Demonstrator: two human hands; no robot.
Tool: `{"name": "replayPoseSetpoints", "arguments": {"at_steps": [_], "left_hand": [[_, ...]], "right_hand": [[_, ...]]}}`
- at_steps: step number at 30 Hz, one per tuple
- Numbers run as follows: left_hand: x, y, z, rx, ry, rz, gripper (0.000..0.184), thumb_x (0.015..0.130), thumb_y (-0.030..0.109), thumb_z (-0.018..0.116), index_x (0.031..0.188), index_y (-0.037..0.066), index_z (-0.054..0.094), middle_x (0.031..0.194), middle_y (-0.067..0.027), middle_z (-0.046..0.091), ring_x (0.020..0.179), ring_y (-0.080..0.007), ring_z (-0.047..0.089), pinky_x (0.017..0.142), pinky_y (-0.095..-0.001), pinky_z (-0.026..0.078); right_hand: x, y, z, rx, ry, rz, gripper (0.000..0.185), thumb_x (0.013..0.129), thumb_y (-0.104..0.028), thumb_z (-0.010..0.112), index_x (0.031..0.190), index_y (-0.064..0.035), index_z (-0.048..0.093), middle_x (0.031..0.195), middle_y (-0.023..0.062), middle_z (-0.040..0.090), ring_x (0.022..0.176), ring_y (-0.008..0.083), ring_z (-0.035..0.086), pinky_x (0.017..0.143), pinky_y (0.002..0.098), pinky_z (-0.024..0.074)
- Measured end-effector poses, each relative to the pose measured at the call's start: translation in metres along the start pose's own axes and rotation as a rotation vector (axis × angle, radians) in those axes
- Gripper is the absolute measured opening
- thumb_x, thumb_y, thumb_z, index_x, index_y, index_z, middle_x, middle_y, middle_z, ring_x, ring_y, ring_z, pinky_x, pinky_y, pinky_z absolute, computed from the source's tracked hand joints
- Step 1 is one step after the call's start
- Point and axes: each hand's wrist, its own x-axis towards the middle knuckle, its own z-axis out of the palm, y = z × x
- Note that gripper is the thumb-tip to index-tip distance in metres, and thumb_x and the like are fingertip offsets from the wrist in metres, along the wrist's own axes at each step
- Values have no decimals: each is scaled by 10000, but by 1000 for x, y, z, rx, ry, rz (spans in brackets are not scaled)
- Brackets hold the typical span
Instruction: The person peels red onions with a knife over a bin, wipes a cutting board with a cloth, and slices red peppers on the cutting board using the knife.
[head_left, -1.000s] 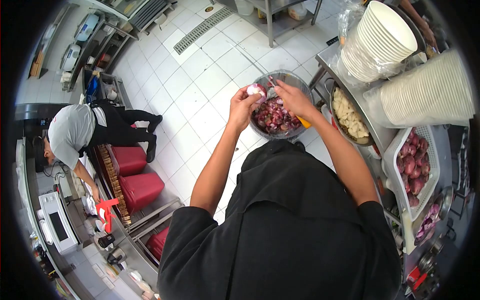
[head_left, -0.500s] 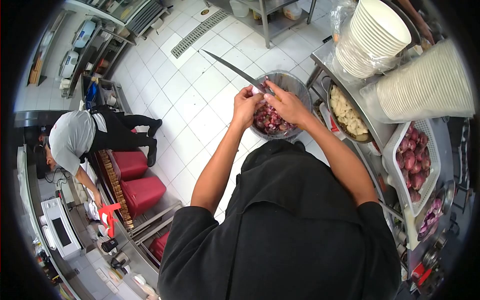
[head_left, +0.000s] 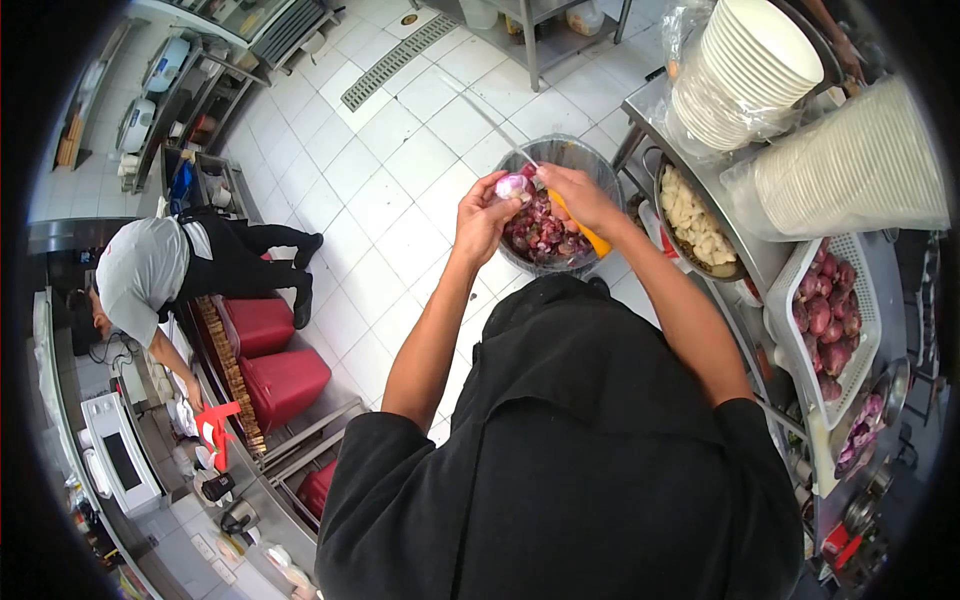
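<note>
In my left hand is a partly peeled red onion, pale purple and white, held between thumb and fingers. My right hand is closed around the yellow handle of a long knife. Its thin blade points up and to the left, passing just above the onion. Both hands are over a round bin with a plastic liner. Dark red onion skins and scraps lie inside it.
To the right, a metal table holds stacked white tubs and a white basket of red onions. A pan of pale pieces sits below its edge. At left, another person bends over a counter near red bins.
The knife has turned so that its blade looks thin, and its yellow handle now shows. My right hand has drawn slightly away from the onion, which is more exposed.
</note>
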Motion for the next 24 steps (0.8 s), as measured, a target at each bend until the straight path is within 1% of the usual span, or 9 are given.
{"name": "replayPoseSetpoints", "arguments": {"at_steps": [2,5,8,11,14,17,20,23,24], "left_hand": [[-5,2,-3,-13,-40,27,506,859,-170,578,1338,-49,470,1236,-149,594,1073,-227,630,941,-349,550],[-10,10,2,-111,-23,-7,522,885,-146,563,1378,-38,430,1238,-144,589,1086,-241,625,986,-391,536],[-4,7,2,-133,34,-33,535,904,-119,553,1407,-45,386,1210,-148,594,1097,-252,620,984,-419,536],[6,-2,-3,-157,146,-87,484,921,-63,570,1370,-47,390,1187,-182,602,1055,-275,645,965,-441,542],[12,-5,-2,-130,180,-104,450,914,-62,575,1329,-56,399,1159,-196,610,1043,-277,650,955,-454,546],[16,-4,3,-118,185,-94,464,901,-73,578,1316,-49,374,1126,-198,619,1020,-275,657,930,-454,555],[17,-3,9,-112,192,-93,472,887,-87,575,1290,-16,340,1067,-183,629,941,-251,662,898,-450,565],[20,-7,7,-127,206,-99,467,870,-84,606,1260,-14,359,1152,-180,571,1003,-270,651,860,-420,592],[18,-4,11,-126,207,-96,459,868,-95,583,1248,3,345,1059,-147,571,927,-234,635,850,-420,585]], "right_hand": [[7,8,-12,41,-21,40,566,998,-472,498,1388,-65,541,647,12,493,505,104,478,452,267,421],[2,1,-14,-21,-12,67,567,1000,-471,494,1384,-56,533,648,10,481,506,100,463,450,262,412],[5,-4,-11,-42,-5,66,580,1003,-461,494,1425,-63,498,660,18,490,523,96,462,453,262,415],[4,-4,-5,-69,81,62,606,996,-448,512,1468,-71,456,671,20,487,549,94,466,458,273,425],[-3,-10,1,-156,80,3,656,978,-448,547,1488,-55,422,718,35,526,570,93,472,449,275,432],[-6,-12,4,-266,33,0,701,959,-467,558,1474,-13,417,898,138,674,734,209,647,623,341,537],[11,18,5,-529,128,-372,721,956,-485,536,1461,15,415,1160,263,671,1060,370,666,899,401,513],[4,11,7,-543,89,-363,720,956,-489,512,1455,23,418,1267,323,589,1256,441,532,1057,416,401],[4,11,7,-565,90,-366,717,956,-486,511,1455,20,418,1246,322,600,1232,445,548,1041,420,414]]}}
